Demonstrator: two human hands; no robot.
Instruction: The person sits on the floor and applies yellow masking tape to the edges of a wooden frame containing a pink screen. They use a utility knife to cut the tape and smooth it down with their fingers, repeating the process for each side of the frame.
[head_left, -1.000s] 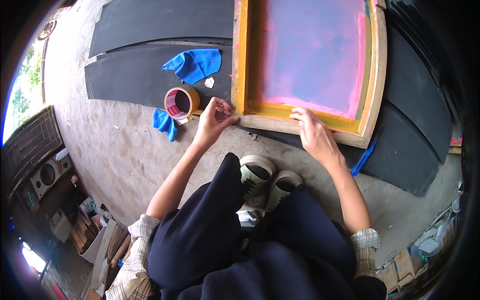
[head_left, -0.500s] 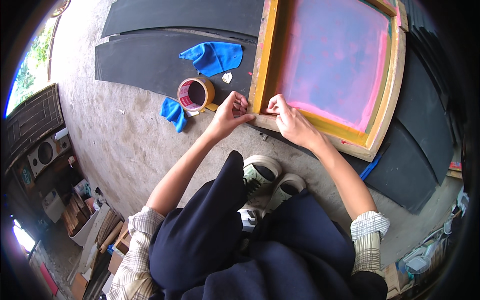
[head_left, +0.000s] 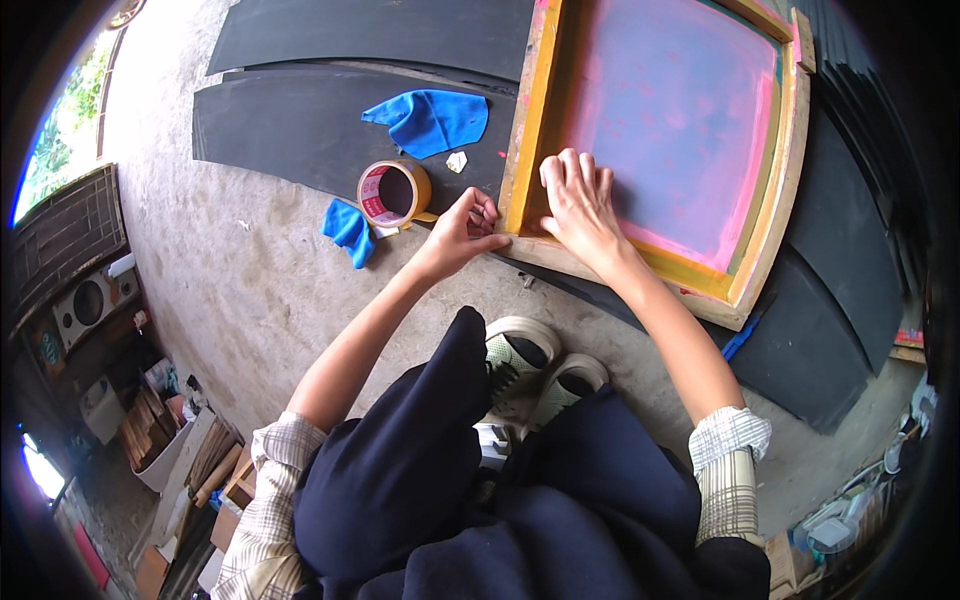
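Note:
A wooden screen-printing frame lies at the upper right, its mesh hazy violet with pink ink at the borders. Yellow-brown tape lines the frame's inner edges. My left hand grips the near left corner, fingers curled against the outer side and thumb along the near edge. Over the inside of that same corner, my right hand is open, its bent fingers apart above the tape and mesh. I see nothing held in it. A tape roll stands left of my left hand, with a loose end toward it.
Blue cloths lie near the tape roll, with a small white scrap beside them. Black sheets spread beneath the frame. A blue slim tool touches the frame's near right corner. Wood pieces and a speaker stand at the left.
My right hand has gone from a pinch at the inner corner to spread fingers, reaching slightly farther over the mesh. My left hand stays on the corner.

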